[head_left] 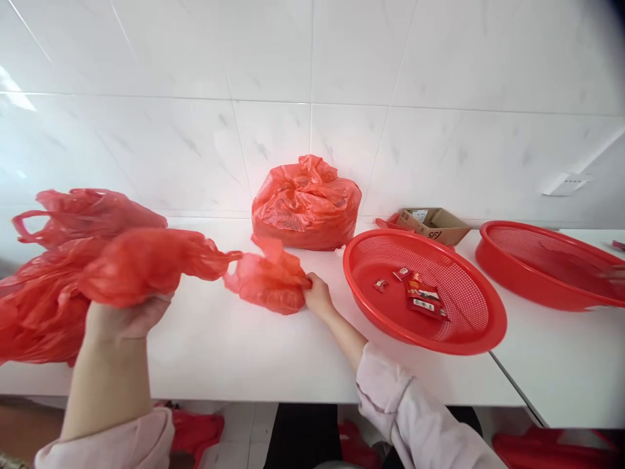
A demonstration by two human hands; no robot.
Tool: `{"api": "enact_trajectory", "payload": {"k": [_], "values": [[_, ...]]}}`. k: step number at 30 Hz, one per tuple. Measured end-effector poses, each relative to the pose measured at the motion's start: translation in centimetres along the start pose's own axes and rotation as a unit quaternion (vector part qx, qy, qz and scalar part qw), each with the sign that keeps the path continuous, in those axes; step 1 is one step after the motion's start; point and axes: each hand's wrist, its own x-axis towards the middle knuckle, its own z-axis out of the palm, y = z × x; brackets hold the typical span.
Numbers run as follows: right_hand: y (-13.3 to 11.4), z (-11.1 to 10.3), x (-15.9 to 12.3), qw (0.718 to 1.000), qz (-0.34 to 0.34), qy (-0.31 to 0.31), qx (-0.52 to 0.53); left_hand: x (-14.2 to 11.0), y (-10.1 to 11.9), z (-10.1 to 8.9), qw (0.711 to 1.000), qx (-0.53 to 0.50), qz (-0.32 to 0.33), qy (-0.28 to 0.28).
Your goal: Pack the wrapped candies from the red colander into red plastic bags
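Observation:
My left hand (144, 316) is raised at the left with a thin red plastic bag (146, 264) bunched over it, hiding most of the fingers. That bag is blurred, and its tapered end points right towards a second, smaller red plastic bag (271, 280). My right hand (319, 294) pinches this second bag at its right side, low over the white table. Behind and left of my left hand lies a heap of red plastic bags (41, 306), one with a looped handle showing.
A full red bag (306, 202) stands against the tiled wall. Right of my right hand is a red mesh basket (469, 293) with several small packets (424, 296). Behind it sits an open cardboard box (442, 228). Another person's hand (614, 273) is at a second red basket (532, 283).

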Motion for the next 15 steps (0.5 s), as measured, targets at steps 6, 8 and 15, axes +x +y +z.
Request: {"api": "enact_trajectory", "payload": {"k": [6, 8, 15], "values": [[-3.0, 2.7, 1.0, 0.990, -0.024, -0.031, 0.139, -2.0, -2.3, 1.5, 0.979, -0.184, -0.086, -0.015], [-4.3, 2.7, 0.5, 0.982, -0.030, -0.050, 0.178, -2.6, -3.8, 2.0, 0.975, -0.190, -0.115, -0.024], [-6.0, -2.8, -5.5, 0.943, 0.010, -0.133, 0.303, -6.0, -9.3, 1.9, 0.969, -0.101, -0.220, -0.055]]}}
